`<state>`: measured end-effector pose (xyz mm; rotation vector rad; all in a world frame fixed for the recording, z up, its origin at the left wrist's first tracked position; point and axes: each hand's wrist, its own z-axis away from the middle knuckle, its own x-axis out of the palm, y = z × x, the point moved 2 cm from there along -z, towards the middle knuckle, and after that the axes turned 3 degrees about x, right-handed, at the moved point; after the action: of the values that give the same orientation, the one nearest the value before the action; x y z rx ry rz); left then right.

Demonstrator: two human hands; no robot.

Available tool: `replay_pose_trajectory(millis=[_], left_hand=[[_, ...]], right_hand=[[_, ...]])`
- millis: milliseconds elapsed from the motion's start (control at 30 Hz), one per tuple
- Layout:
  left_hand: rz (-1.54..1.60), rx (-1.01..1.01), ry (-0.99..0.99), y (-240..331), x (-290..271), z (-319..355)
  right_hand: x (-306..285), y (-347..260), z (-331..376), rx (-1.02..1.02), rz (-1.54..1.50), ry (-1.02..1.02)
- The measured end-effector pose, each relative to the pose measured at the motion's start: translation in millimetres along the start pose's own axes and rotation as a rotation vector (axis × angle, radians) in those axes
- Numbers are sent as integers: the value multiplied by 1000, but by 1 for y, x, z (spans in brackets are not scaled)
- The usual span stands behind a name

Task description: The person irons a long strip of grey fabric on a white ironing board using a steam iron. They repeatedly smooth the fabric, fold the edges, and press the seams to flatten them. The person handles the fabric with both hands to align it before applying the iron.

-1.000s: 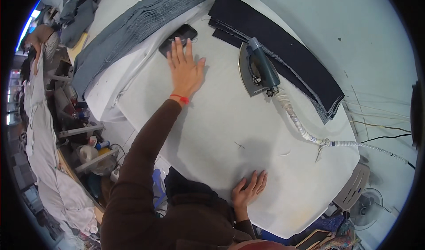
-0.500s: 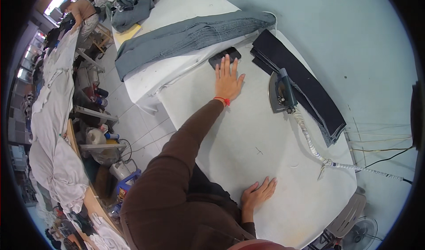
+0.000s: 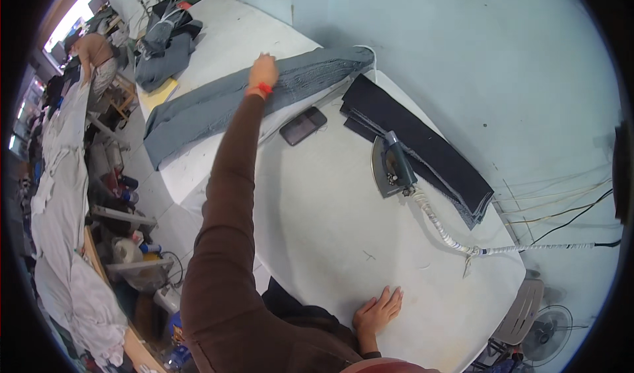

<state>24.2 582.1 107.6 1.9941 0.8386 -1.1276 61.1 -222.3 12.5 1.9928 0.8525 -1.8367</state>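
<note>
My left hand [image 3: 263, 74] is at the far edge of a long stack of folded grey fabric pieces [image 3: 218, 109], its fingers curled down onto the cloth; the fingertips are partly hidden. My right hand [image 3: 379, 312] lies open on the white padded table [image 3: 330, 221] near its front edge, holding nothing. A dark smartphone [image 3: 304, 126] rests by the table's far edge, below the grey stack. To its right, an iron [image 3: 391, 165] stands beside a pile of dark navy fabric strips [image 3: 422, 148], with its cord wrapped in white.
Behind the grey stack, another white table [image 3: 231, 30] carries a heap of grey garments [image 3: 168, 49] and a yellow item [image 3: 162, 94]. A cloth-covered bench [image 3: 63, 195] runs along the left, where a person [image 3: 96, 59] bends over. A fan [image 3: 548, 333] and chair [image 3: 518, 312] stand at lower right.
My left hand has left the smartphone and moved far and left onto the grey fabric stack, its fingers now curled. My right hand stays on the table. The view has shifted.
</note>
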Motion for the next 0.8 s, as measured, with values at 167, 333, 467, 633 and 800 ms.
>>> replay_pose_trajectory(millis=[167,333,467,633,800], left_hand=[[17,-108,-260,-35,15,-28],[37,-8,-389,-35,2,-33],[-5,-52,-343,-21,-5,-16],[-100,-115,-188,-12,1,-1],[34,-346,-63,-18,-9,2]], right_hand=[[2,0,0,20,-21,1],[0,0,-3,30,-28,-26],[0,2,-1,43,-19,-46],[1,4,2,49,-21,-75],[3,8,2,22,-43,-52]])
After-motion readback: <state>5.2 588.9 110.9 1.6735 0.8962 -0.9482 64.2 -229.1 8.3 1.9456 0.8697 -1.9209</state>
